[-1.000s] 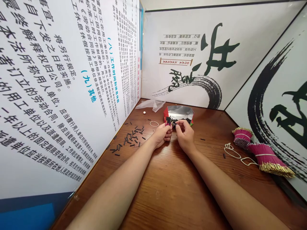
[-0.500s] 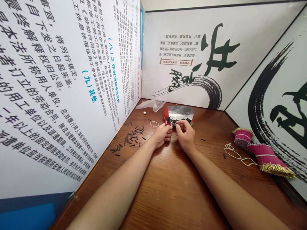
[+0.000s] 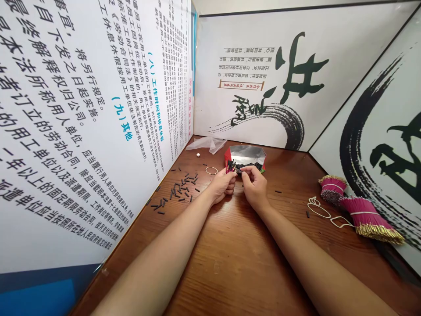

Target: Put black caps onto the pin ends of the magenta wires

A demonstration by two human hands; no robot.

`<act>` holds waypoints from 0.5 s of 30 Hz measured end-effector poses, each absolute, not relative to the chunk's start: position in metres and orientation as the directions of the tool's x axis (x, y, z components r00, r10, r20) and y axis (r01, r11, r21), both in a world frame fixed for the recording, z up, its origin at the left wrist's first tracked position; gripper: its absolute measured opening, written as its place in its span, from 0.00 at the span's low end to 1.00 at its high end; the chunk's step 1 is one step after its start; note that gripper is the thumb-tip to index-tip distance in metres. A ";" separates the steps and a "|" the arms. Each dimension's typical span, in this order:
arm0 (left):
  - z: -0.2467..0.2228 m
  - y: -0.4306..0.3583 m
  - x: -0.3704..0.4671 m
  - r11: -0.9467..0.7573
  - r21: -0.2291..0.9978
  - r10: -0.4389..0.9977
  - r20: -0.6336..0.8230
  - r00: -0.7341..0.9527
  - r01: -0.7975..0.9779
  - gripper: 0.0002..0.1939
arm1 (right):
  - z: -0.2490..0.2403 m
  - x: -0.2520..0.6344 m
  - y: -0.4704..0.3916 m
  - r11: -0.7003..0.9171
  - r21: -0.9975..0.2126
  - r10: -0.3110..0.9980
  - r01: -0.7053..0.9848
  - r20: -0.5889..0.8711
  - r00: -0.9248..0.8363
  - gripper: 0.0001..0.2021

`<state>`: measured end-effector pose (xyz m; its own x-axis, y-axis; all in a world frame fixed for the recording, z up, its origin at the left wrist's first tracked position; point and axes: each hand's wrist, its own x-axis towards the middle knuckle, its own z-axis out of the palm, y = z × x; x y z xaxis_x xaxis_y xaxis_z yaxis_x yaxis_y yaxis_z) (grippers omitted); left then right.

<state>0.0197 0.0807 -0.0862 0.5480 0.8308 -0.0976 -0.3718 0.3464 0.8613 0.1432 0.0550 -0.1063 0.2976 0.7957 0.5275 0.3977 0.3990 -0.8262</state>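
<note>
Wooden tabletop (image 3: 230,263): reddish-brown boards with a visible grain, matte, walled on three sides by upright printed panels.
Left hand (image 3: 222,184): curled into a loose fist around a small bundle of thin sticks (image 3: 230,166), whose dark and magenta tips fan out above the thumb — the bundle stands just in front of the bag's near edge.
Right hand (image 3: 254,183): fingers bent inward, thumb and forefinger pinched narrowly close beside the bundle; whether something tiny sits in the pinch cannot be told.
Foil bag (image 3: 246,154): red outside, shiny silver inside, mouth spread into a wide crumpled opening; short dark pieces lie in it. It rests on the table right behind both hands.
Black tube pieces (image 3: 182,186): short, straight, matte segments scattered loosely on the wood to the left of the left hand, a few strays reaching toward the left panel.
Rubber band (image 3: 211,170): a thin pale loop lying flat between the scattered pieces and the bag.
White bead (image 3: 198,154): a small round pale object near the left panel, just beside the plastic.
Clear plastic bag (image 3: 207,143): limp, wrinkled film in the back left corner.
Magenta bundles (image 3: 358,208): two thick sheaves of thin magenta sticks with gold-coloured ends, each bound by a pale band, lying on their sides well to the right.
Loose rubber bands (image 3: 320,210): pale loops tangled together on the wood, touching the nearer sheaf.
</note>
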 end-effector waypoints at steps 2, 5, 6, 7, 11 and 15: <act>-0.087 0.081 0.020 0.350 0.858 0.829 -0.097 0.551 -0.375 0.12 | -0.106 0.143 0.055 0.396 -0.828 0.799 0.398 0.524 0.296 0.07; -0.088 0.082 0.019 0.357 0.852 0.826 -0.098 0.555 -0.382 0.12 | -0.105 0.143 0.055 0.390 -0.828 0.801 0.402 0.520 0.295 0.07; -0.089 0.082 0.019 0.362 0.849 0.825 -0.100 0.556 -0.384 0.11 | -0.105 0.143 0.055 0.388 -0.829 0.802 0.403 0.519 0.296 0.07; -0.089 0.083 0.019 0.368 0.846 0.824 -0.103 0.557 -0.387 0.10 | -0.106 0.143 0.055 0.387 -0.830 0.802 0.403 0.518 0.297 0.08; -0.090 0.085 0.019 0.396 0.826 0.817 -0.120 0.563 -0.400 0.07 | -0.108 0.143 0.056 0.372 -0.831 0.807 0.414 0.510 0.298 0.08; -0.091 0.085 0.019 0.408 0.817 0.818 -0.129 0.561 -0.407 0.06 | -0.108 0.144 0.057 0.361 -0.806 0.803 0.469 0.524 0.283 0.09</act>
<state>0.0187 0.0853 -0.0909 0.5609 0.8178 -0.1288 -0.4069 0.4079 0.8173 0.1442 0.0569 -0.1075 0.2830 0.8033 0.5241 0.4692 0.3607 -0.8061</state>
